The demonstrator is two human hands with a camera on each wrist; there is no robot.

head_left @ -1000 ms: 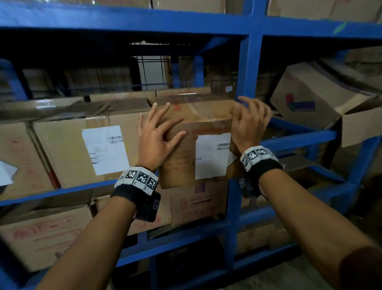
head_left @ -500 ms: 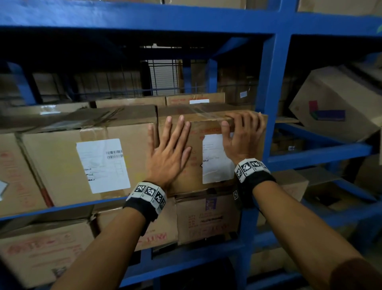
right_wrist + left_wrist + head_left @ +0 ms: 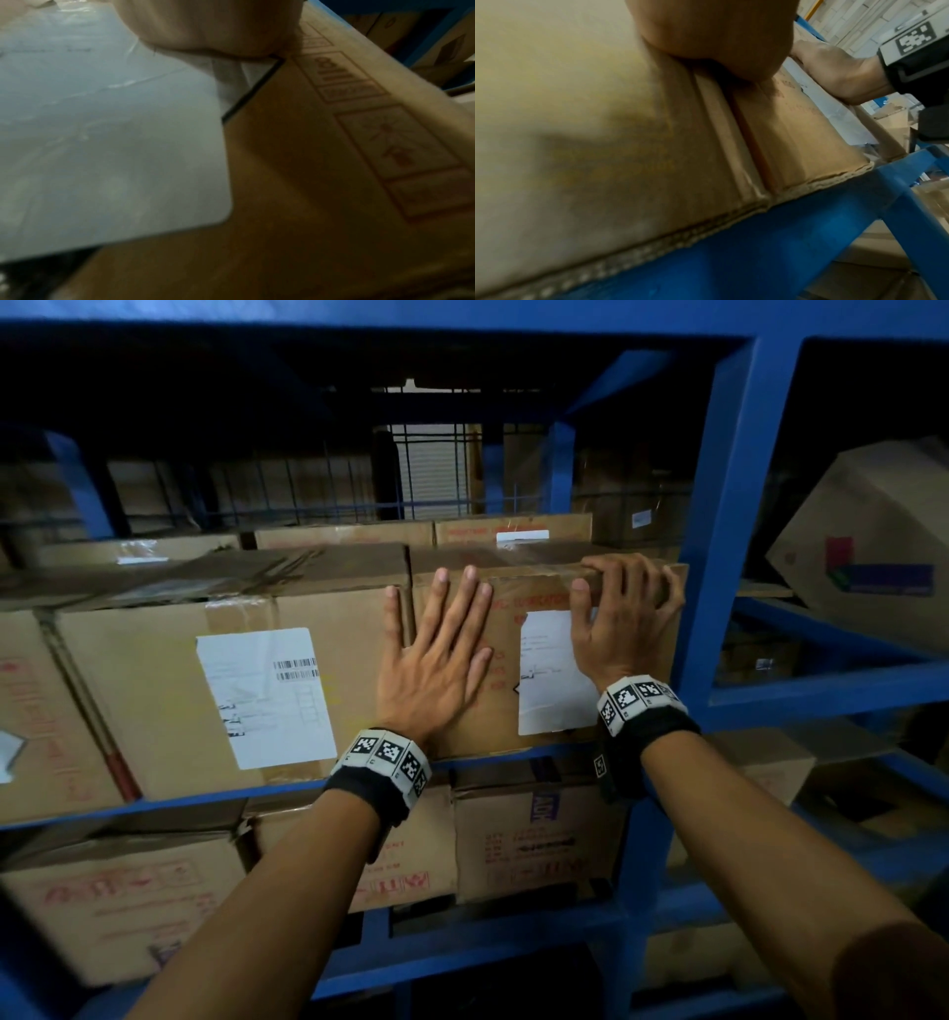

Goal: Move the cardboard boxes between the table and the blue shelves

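A cardboard box (image 3: 506, 629) with a white label (image 3: 549, 680) stands on the middle blue shelf (image 3: 821, 690), its front about level with the bigger box (image 3: 179, 690) beside it. My left hand (image 3: 436, 654) lies flat on the box's front with straight fingers, across the seam between the two boxes. My right hand (image 3: 624, 613) holds the box's upper right corner, fingers curled over the top edge and thumb on the front. In the left wrist view the palm (image 3: 713, 30) presses the box (image 3: 795, 125). In the right wrist view the palm (image 3: 210, 26) rests above the label (image 3: 102, 132).
A blue upright (image 3: 719, 505) stands right against the box's right side. More boxes (image 3: 534, 839) fill the shelf below. A tilted box (image 3: 873, 546) sits in the bay to the right. Low boxes (image 3: 513, 531) lie behind on the same shelf.
The box has slid back into the shelf and now sits square beside its neighbour. My right hand moved from the box's right side to its top front corner. My left hand flattened.
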